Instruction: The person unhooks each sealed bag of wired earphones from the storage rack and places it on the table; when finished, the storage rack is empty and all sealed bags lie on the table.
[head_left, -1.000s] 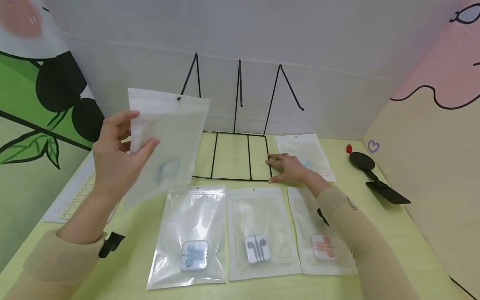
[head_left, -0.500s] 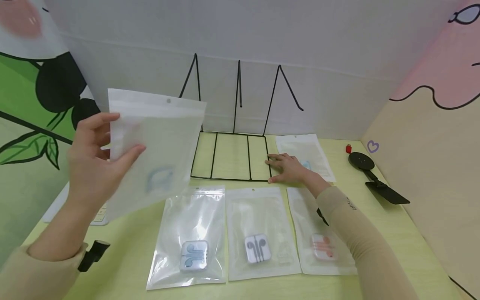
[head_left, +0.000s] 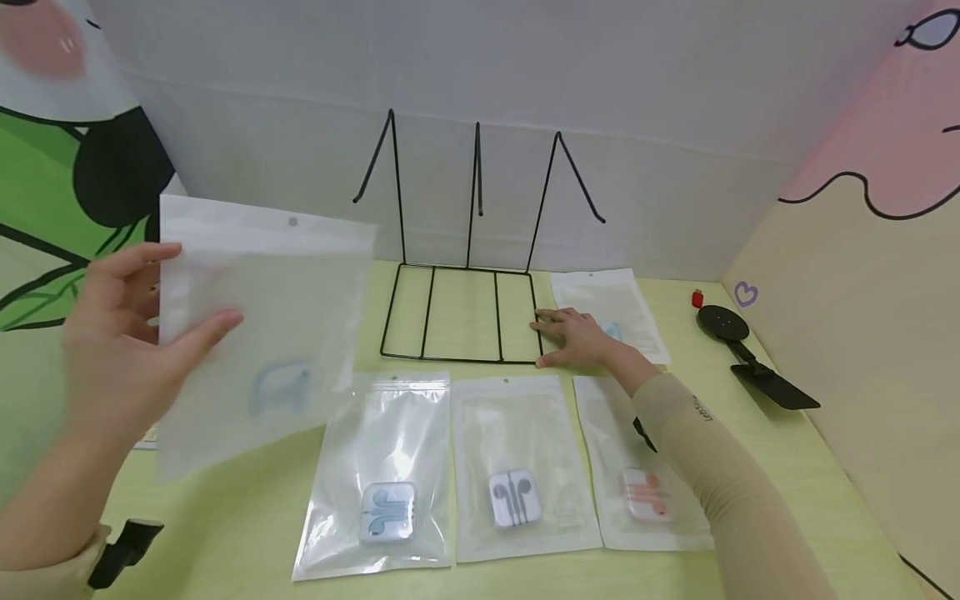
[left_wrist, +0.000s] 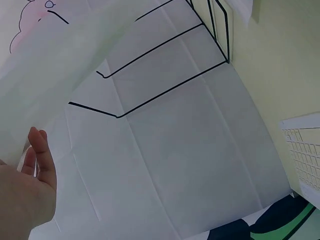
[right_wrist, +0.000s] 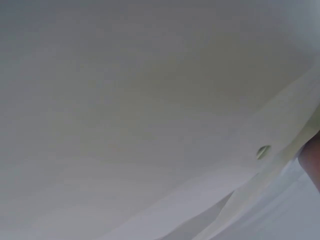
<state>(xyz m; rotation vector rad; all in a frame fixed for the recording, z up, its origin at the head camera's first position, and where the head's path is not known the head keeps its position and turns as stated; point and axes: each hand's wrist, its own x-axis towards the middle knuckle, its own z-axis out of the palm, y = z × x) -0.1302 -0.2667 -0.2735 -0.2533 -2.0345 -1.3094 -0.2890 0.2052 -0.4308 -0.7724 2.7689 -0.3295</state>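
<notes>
In the head view my left hand [head_left: 123,342] pinches the left edge of a white pouch [head_left: 273,304] between thumb and fingers. This pouch has a hang hole near its top, and a bluish item shows faintly through it. It hangs raised, left of a black wire rack [head_left: 498,317] with three upright hooks. My right hand [head_left: 576,337] rests at the right side of the rack's base, fingers stretched out and fingertips on the wire. In the left wrist view the pouch [left_wrist: 55,60] spans the upper left, above the left hand [left_wrist: 30,190].
Earphone pouches lie in a row in front: a clear shiny one [head_left: 341,467], a grey-earphone one [head_left: 517,433] and a pink-earphone one [head_left: 615,442]. Another pouch [head_left: 600,292] lies behind the right hand. A black folding stand [head_left: 723,323] and red piece [head_left: 697,298] are at right.
My left hand has carried the pouch left and slightly down, off the left hook, whose tip passed through its hole a second ago. The right hand stays at the rack.
</notes>
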